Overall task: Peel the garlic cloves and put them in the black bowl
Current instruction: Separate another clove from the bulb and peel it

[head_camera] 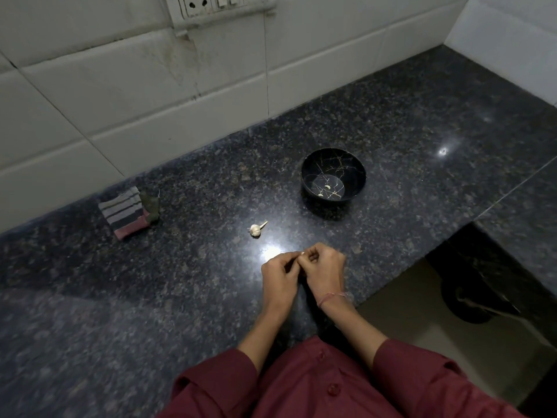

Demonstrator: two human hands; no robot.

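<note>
My left hand and my right hand meet just above the dark granite counter, fingers curled together round a small white garlic clove, of which only a tip shows between the fingertips. A partial garlic bulb with its dry stem lies on the counter beyond my left hand. The black bowl with thin gold vein lines stands farther back to the right. Two pale cloves lie on its bottom.
A folded striped cloth lies at the back left near the white tiled wall. The counter's front edge steps back at the right, with floor below. A socket plate is on the wall.
</note>
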